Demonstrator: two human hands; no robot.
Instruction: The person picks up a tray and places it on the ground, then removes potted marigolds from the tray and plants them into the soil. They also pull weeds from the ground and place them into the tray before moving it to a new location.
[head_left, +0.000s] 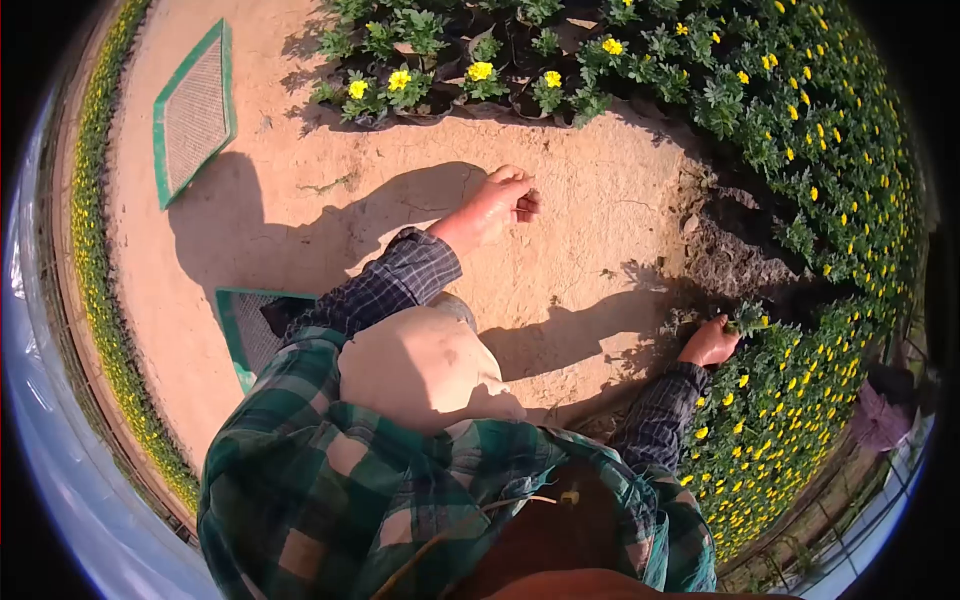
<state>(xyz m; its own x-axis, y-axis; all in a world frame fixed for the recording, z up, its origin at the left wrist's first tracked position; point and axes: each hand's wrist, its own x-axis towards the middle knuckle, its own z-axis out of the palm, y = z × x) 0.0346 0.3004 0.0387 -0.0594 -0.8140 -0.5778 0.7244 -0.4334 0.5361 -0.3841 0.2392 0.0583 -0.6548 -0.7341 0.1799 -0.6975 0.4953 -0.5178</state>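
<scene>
The left hand's fingers (527, 201) are curled in narrow toward the thumb, above the middle of the pale, dry earth ground (590, 210), well apart from the flowers. The right hand (708, 342) has its fingertips in the leaves of a green leafy plant with a yellow bloom (750, 319), at the ground's right edge; the leaves cover the fingertips, so I cannot fairly tell whether they grip it or only touch it.

Just beyond that hand, the dense bed of yellow-flowered plants (790, 400) runs along the whole right side. Above it, a patch of dark, broken soil (745, 245) borders the pale ground. At the far edge, yellow-flowered plants in dark pots (480, 80) stand side by side, their outer pots bounding the stretch in front of both hands.

Left of the left hand, the pale ground gives wide room out to a flat mesh panel with a green border (196, 112) near the far left corner. A second green-bordered mesh panel (250, 335) lies nearer the body, partly behind the left sleeve (385, 285). A long strip of yellow flowers (95, 270) marks the left edge.
</scene>
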